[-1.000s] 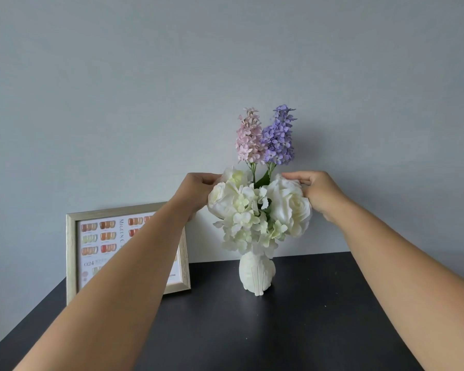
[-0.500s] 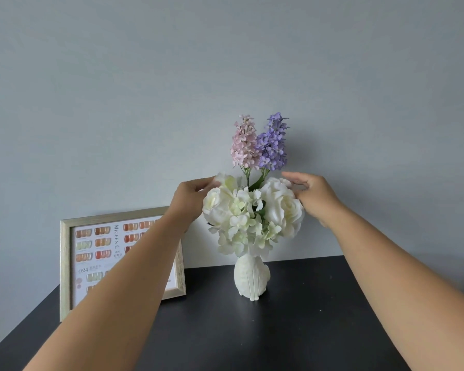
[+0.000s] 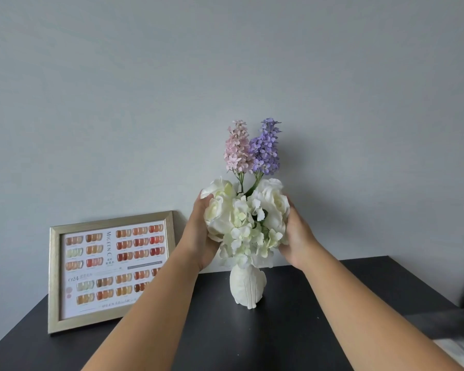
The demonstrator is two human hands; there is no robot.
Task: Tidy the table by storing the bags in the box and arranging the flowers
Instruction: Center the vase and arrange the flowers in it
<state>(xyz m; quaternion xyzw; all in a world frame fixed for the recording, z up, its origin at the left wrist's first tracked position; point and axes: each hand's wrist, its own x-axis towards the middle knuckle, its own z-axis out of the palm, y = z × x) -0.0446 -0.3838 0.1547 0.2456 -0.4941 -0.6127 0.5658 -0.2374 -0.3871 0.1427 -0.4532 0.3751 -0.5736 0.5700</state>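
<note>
A bunch of white flowers (image 3: 244,220) stands in a small white ribbed vase (image 3: 248,287) at the back of the black table (image 3: 252,341). A pink sprig (image 3: 237,148) and a purple sprig (image 3: 265,148) rise above the white blooms. My left hand (image 3: 201,236) cups the bunch from the left and my right hand (image 3: 298,236) cups it from the right. The fingers of both hands curve round behind the blooms and are mostly hidden. No bags or box are in view.
A gold picture frame (image 3: 110,269) holding a nail-colour chart leans on the grey wall, left of the vase and behind my left forearm. A blurred pale object (image 3: 461,346) shows at the bottom right corner. The table's right edge runs close to it.
Both hands have dropped from the top of the white blooms to their sides and now cup the bunch. The view has tilted up a little.
</note>
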